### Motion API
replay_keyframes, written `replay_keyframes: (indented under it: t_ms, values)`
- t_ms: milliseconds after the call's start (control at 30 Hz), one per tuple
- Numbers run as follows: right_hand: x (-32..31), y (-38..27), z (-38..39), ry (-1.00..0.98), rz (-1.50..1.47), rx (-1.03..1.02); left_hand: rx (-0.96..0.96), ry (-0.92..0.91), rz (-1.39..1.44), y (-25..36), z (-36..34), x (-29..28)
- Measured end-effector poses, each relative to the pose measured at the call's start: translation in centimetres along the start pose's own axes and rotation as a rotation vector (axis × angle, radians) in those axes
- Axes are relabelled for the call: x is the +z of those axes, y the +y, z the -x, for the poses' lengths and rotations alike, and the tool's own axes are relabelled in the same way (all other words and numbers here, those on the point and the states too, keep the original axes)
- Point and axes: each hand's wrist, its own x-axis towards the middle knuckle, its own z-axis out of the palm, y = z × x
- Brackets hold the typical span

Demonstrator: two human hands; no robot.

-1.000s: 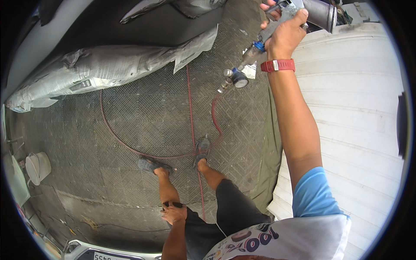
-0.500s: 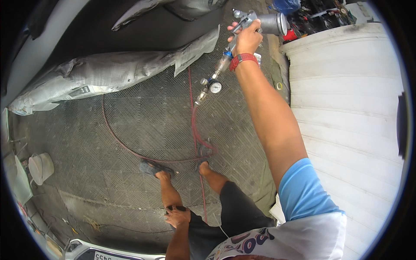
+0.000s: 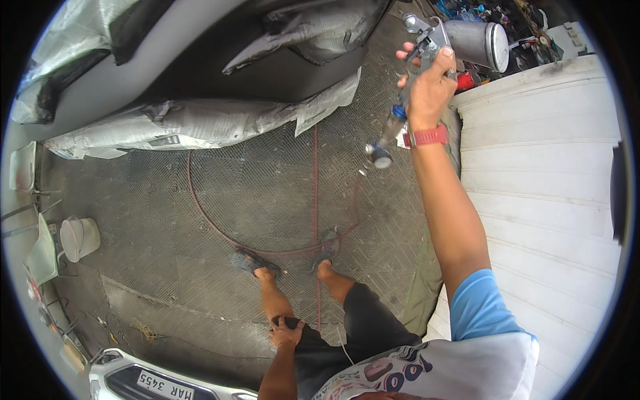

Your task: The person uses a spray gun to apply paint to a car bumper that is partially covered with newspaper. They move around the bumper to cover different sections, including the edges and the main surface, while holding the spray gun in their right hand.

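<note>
My right hand, stretched far out at the upper right, is wrapped round the grip of a metal spray gun. A grey cylindrical cup sticks out to the right of the gun. Below the grip hang a blue-banded air fitting and a round gauge, seen nearly edge-on. A red air hose trails from there, blurred, to the floor near my feet. My left hand lies on my left knee at the hem of the dark shorts, fingers spread, holding nothing.
A car body with grey panels and plastic-and-paper masking fills the upper left. At right stands a white slatted panel. A bucket and chairs are at far left; a white car's front is behind me. Clutter lies upper right.
My right hand has carried the spray gun farther right, and the gauge has turned from face-on to edge-on. The view has shifted, showing more of the car body. My left hand stays on the knee.
</note>
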Motion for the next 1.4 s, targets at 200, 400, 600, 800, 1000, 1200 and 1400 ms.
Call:
replay_keyframes:
  t_ms: [200,400,600,800,1000,1200,1400]
  values:
    - [0.2,-10.3,5.8,-0.406,0.020,0.214,0.167,0.093,0.591,-7.2,0.4,3.0]
    - [0.5,-15.4,4.0,-0.539,-0.050,0.295,0.092,0.141,0.889,-9.3,4.6,1.9]
    - [-3.8,-14.2,-7.6,-0.272,0.231,0.200,0.053,0.135,1.067,-11.8,6.6,3.4]
    - [-3.7,-15.3,-12.2,-0.176,0.336,0.038,0.088,0.148,1.020,-11.7,11.5,1.5]
    - [2.3,-20.1,-5.2,-0.408,0.227,0.091,0.091,0.240,1.025,-15.6,12.7,0.0]
    - [9.6,-24.1,5.5,-0.620,0.133,0.159,0.121,0.306,1.057,-20.5,11.7,-1.8]
    - [14.2,-27.5,13.4,-0.741,0.109,0.266,0.116,0.308,1.143,-27.2,9.9,-2.8]
